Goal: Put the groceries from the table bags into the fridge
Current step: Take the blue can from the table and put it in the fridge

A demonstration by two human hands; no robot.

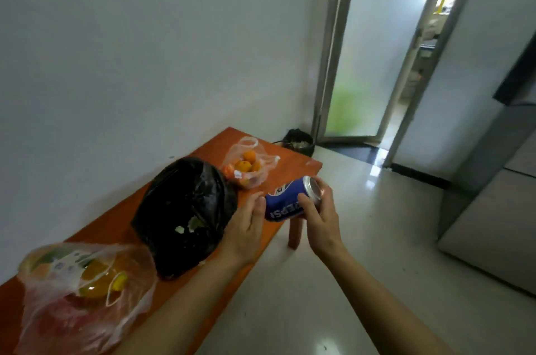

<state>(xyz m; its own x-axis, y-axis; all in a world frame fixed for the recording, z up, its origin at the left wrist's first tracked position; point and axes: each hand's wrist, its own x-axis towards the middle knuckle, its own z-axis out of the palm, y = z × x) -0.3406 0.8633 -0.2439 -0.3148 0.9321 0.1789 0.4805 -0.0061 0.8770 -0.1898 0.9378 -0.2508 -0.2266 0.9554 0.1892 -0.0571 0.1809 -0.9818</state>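
My right hand [320, 218] grips a blue Pepsi can [287, 201], held on its side above the front edge of the orange table [121, 221]. My left hand [246, 224] is open with its fingertips at the can's bottom end. A black plastic bag [185, 215] sits mid-table just left of my hands. A clear bag of oranges [249, 166] lies at the far end. Another clear bag with yellow and red produce [84, 290] lies at the near left. The grey fridge [493, 209] stands at the right, doors shut.
A white wall runs behind the table. A dark bin [298, 141] stands on the floor beyond the table's far end. A glass door [353, 64] and an open doorway [429, 50] lie ahead. Glossy pale floor [362, 238] stretches between table and fridge.
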